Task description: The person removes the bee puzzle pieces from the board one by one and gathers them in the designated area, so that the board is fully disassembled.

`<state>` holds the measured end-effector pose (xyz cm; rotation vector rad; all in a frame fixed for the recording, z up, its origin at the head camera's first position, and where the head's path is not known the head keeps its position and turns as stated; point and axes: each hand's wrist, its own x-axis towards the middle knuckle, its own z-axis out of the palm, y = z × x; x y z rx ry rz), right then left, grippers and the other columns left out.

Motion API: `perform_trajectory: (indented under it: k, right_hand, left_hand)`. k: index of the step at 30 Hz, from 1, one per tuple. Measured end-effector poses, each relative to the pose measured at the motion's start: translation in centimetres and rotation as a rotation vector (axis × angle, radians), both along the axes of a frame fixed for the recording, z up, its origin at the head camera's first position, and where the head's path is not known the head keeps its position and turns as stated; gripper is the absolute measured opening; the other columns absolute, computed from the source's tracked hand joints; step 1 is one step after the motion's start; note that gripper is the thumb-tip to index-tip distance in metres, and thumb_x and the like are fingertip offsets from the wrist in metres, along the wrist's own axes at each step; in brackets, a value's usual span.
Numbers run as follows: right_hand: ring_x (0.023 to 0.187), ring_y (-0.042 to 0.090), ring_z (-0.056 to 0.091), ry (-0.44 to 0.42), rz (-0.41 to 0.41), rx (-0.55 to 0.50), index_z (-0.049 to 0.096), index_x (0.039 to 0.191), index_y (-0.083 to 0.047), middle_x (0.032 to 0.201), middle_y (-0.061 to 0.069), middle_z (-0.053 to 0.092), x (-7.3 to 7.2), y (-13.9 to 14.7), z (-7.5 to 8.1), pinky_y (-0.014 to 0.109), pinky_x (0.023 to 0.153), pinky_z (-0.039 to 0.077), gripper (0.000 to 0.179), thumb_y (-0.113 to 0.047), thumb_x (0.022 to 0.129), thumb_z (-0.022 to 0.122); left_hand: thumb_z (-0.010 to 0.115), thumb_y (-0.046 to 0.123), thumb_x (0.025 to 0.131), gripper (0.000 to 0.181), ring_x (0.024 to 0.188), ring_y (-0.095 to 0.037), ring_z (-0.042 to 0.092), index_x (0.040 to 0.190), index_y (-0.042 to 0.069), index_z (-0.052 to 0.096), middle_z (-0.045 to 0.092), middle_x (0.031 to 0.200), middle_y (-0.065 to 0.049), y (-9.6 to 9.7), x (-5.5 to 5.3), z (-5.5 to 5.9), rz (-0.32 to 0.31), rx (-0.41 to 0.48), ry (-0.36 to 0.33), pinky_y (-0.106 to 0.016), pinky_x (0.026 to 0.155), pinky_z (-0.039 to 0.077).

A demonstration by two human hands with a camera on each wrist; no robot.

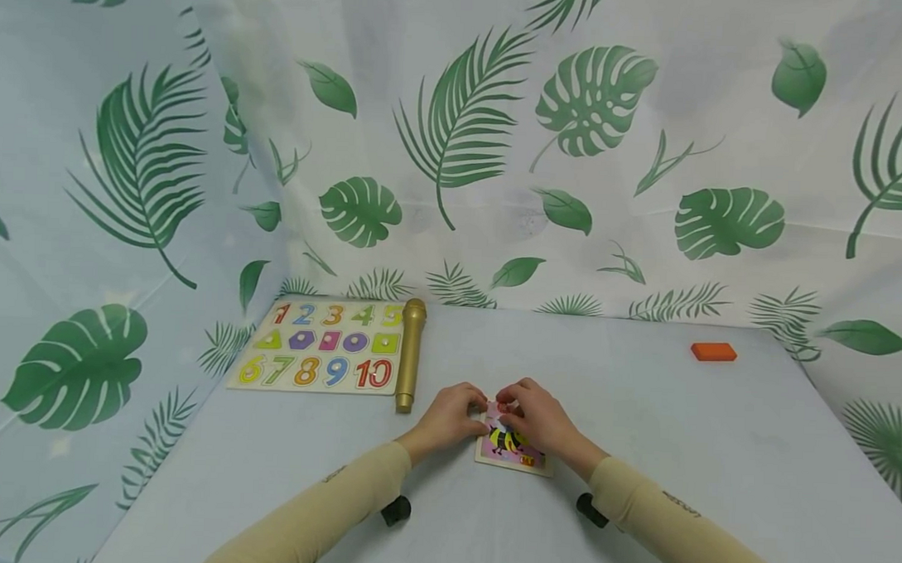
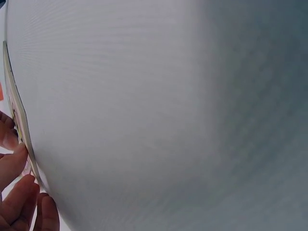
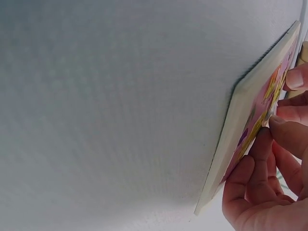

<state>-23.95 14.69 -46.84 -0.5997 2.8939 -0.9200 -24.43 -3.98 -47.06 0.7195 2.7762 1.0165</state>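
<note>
A small wooden puzzle board (image 1: 515, 464) with a yellow-and-black bee picture lies on the table before me. My left hand (image 1: 452, 416) grips its left side, thumb and fingertips against the edge. Over the upper right of the board, my right hand (image 1: 541, 419) has its thumb and fingers curled together around a small puzzle piece (image 1: 502, 407), reddish and mostly covered. In the right wrist view, the right fingertips touch the picture face of the board (image 3: 230, 127). The left wrist view shows the left thumb (image 2: 18, 156) at the board's rim.
A number-and-shape puzzle board (image 1: 314, 345) lies at the back left, a gold microphone (image 1: 410, 355) along its right edge. An orange block (image 1: 713, 352) sits at the back right. Leaf-patterned cloth (image 1: 470, 150) hangs behind and beside the white table.
</note>
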Motion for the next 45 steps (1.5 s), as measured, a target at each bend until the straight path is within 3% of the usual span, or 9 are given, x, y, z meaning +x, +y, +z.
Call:
perform_trajectory:
  k: [12, 21, 26, 33, 41, 45]
  right_hand:
    - [0.084, 0.022, 0.062, 0.114, 0.068, -0.035, 0.058, 0.102, -0.005, 0.095, 0.006, 0.054, 0.3, 0.2, 0.0, 0.040, 0.074, 0.056, 0.025, -0.001, 0.084, 0.074]
    - [0.086, 0.018, 0.059, -0.004, 0.044, 0.040, 0.065, 0.108, -0.003, 0.097, 0.005, 0.056, -0.3, 0.2, 0.1, 0.038, 0.080, 0.055, 0.024, -0.009, 0.086, 0.074]
    - [0.087, 0.017, 0.059, -0.001, 0.049, 0.084, 0.067, 0.108, -0.004, 0.097, 0.004, 0.057, -0.5, 0.2, 0.2, 0.037, 0.082, 0.055, 0.023, -0.011, 0.087, 0.074]
    - [0.088, 0.020, 0.059, 0.043, 0.030, 0.081, 0.067, 0.107, -0.002, 0.097, 0.005, 0.056, -0.5, 0.3, 0.3, 0.039, 0.082, 0.055, 0.020, -0.009, 0.089, 0.072]
    - [0.089, 0.019, 0.061, -0.056, 0.016, 0.012, 0.067, 0.108, -0.004, 0.100, 0.006, 0.058, -0.9, 1.4, 0.9, 0.037, 0.083, 0.056, 0.021, -0.009, 0.088, 0.072]
    - [0.089, 0.019, 0.061, -0.086, 0.012, -0.002, 0.068, 0.110, -0.003, 0.102, 0.007, 0.059, -1.8, 2.9, 1.3, 0.037, 0.081, 0.055, 0.023, -0.011, 0.089, 0.071]
  left_hand:
    - [0.082, 0.011, 0.079, 0.025, 0.107, -0.022, 0.061, 0.099, 0.002, 0.072, 0.066, 0.110, -0.007, 0.0, 0.1, 0.1, 0.005, 0.006, -0.012, -0.034, 0.097, 0.048]
    - [0.081, 0.012, 0.079, 0.025, 0.109, -0.023, 0.060, 0.100, 0.002, 0.072, 0.065, 0.111, -0.007, 0.0, 0.1, 0.1, 0.004, 0.002, -0.014, -0.034, 0.098, 0.047]
    - [0.082, 0.012, 0.079, 0.024, 0.109, -0.023, 0.060, 0.098, 0.002, 0.072, 0.065, 0.111, -0.007, 0.0, 0.1, 0.1, 0.007, -0.002, -0.009, -0.035, 0.099, 0.047]
    - [0.082, 0.011, 0.079, 0.024, 0.109, -0.024, 0.060, 0.098, 0.001, 0.071, 0.066, 0.111, -0.008, 0.1, 0.0, 0.1, 0.002, -0.005, -0.006, -0.035, 0.099, 0.047]
    - [0.082, 0.010, 0.078, 0.024, 0.108, -0.025, 0.061, 0.097, 0.000, 0.071, 0.066, 0.110, -0.009, 0.2, -0.1, 0.2, -0.012, 0.000, -0.005, -0.036, 0.099, 0.047]
    - [0.081, 0.012, 0.079, 0.024, 0.109, -0.024, 0.060, 0.098, 0.001, 0.071, 0.065, 0.112, -0.007, 0.2, -0.1, 0.2, 0.011, -0.022, -0.027, -0.035, 0.099, 0.047]
